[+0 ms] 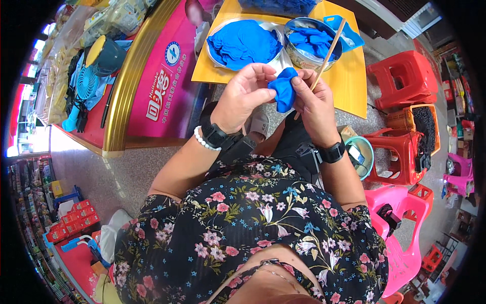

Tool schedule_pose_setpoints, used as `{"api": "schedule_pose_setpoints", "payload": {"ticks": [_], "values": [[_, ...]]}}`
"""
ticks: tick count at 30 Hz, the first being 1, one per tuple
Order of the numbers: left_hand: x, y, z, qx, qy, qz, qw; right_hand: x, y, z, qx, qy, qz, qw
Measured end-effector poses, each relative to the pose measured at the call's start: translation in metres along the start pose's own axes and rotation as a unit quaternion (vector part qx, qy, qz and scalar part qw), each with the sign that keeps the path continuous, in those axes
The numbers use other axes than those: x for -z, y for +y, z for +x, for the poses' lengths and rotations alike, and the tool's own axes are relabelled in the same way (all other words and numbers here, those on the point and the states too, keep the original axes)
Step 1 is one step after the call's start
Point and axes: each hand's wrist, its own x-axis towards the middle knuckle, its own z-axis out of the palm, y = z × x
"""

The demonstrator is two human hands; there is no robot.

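A small crumpled blue piece of fabric (283, 91) is held up between my two hands in front of the yellow table. My left hand (243, 96) pinches its left edge between thumb and fingers. The fingers of my right hand (315, 101) close on its right side and also grip a thin wooden stick (331, 50), which slants up to the right. Just beyond my hands, a heap of flat blue fabric pieces (245, 43) lies on a round white tray (277, 63). To its right stands a round tin (304, 65) with more blue pieces inside.
The yellow table (349, 91) also bears a blue scoop-like tray (349, 38) and a blue-filled container (278, 6). At left is a gold-edged pink counter (147, 96). Red stools (402, 78), a teal basin (365, 175) and a pink chair (405, 253) stand at right.
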Motion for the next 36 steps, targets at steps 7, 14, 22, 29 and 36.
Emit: {"api": "schedule_pose_setpoints", "payload": {"ticks": [7, 14, 22, 29, 36], "values": [[0.0, -0.004, 0.003, 0.063, 0.021, -0.106, 0.992, -0.003, 0.007, 0.0, 0.037, -0.005, 0.041, 0.998], [-0.003, 0.0, -0.002, -0.011, 0.051, 0.088, 0.995, 0.002, -0.002, -0.001, 0.001, -0.035, 0.019, 0.999], [-0.009, -0.002, -0.006, -0.036, 0.05, 0.042, 0.997, -0.004, -0.001, 0.001, 0.044, 0.053, 0.007, 0.998], [-0.012, -0.008, -0.006, -0.023, 0.054, 0.124, 0.991, 0.0, 0.002, 0.002, 0.044, 0.038, 0.062, 0.996], [-0.005, 0.001, -0.004, -0.009, -0.13, 0.404, 0.905, -0.007, 0.014, 0.0, 0.054, 0.024, 0.053, 0.997]]}}
